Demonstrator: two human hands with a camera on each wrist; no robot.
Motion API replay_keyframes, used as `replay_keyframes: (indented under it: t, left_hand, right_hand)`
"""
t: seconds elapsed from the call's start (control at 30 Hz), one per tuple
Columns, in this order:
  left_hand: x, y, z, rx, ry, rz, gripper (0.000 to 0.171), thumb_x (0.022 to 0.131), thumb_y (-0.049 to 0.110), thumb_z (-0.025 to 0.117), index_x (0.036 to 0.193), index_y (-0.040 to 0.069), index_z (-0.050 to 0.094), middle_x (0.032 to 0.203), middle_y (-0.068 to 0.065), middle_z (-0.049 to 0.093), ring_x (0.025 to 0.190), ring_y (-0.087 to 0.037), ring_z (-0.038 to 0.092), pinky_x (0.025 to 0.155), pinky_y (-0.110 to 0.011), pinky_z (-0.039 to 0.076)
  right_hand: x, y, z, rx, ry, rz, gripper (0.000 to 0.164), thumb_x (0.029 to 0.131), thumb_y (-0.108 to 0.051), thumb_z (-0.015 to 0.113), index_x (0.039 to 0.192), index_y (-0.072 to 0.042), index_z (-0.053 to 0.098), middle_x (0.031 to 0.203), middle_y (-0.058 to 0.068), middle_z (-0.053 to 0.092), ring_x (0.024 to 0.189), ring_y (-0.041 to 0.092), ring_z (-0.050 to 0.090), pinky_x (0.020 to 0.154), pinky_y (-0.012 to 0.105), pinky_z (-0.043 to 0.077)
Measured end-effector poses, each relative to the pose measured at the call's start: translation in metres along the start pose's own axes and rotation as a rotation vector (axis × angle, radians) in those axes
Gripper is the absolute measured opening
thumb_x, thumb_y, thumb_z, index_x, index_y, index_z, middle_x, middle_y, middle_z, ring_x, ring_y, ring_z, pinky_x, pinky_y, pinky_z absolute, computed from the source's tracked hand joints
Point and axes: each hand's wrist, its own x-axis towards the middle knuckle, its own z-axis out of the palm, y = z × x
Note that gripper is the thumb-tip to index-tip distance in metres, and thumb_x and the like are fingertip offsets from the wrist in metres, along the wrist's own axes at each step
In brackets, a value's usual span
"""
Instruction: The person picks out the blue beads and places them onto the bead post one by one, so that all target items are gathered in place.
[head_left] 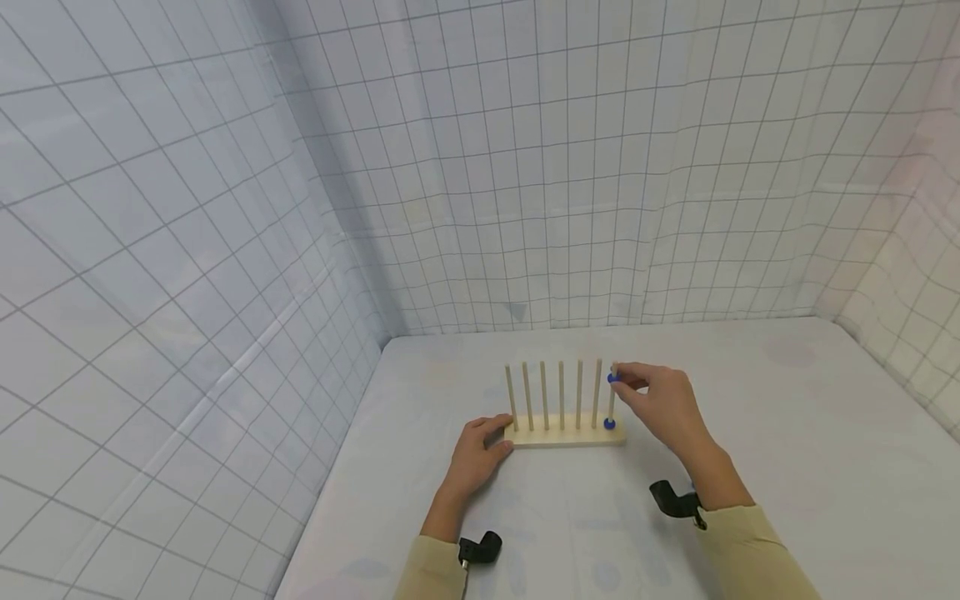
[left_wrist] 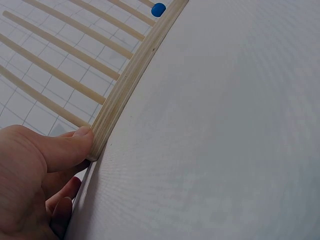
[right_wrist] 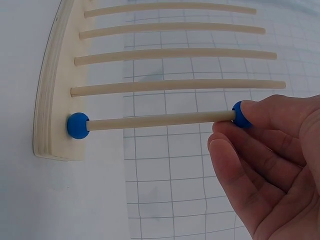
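A pale wooden peg board (head_left: 564,437) stands on the table with several upright rods in a row. My left hand (head_left: 476,455) grips its left end, thumb (left_wrist: 75,145) along the front and fingers behind. One blue bead (right_wrist: 78,125) sits at the foot of the rightmost rod (right_wrist: 160,120), against the base. At the top of that same rod, my right hand (head_left: 666,407) pinches a second blue bead (right_wrist: 240,114) between thumb and fingers. The rod's tip is hidden behind this bead and the fingers in the right wrist view. The other rods carry no beads.
A white table (head_left: 570,517) lies under the board. White curtains with a dark grid (head_left: 525,183) hang behind it and along the left and right sides. Each wrist wears a black camera mount (head_left: 482,547) close above the table.
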Motion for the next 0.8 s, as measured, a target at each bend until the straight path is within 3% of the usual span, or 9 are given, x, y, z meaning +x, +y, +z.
replay_keyframes:
  t: [0.8]
  left_hand:
    - [-0.0006, 0.0006, 0.0004, -0.005, -0.005, 0.012, 0.041, 0.089, 0.012, 0.075, 0.130, 0.013, 0.069, 0.128, -0.016, 0.060, 0.128, -0.037, 0.048, 0.104, -0.060, 0.037]
  right_hand:
    - [-0.0028, 0.0096, 0.0095, -0.005, -0.018, 0.018, 0.026, 0.092, -0.016, 0.074, 0.116, -0.005, 0.074, 0.093, 0.003, 0.075, 0.091, 0.026, 0.069, 0.072, 0.043, 0.053]
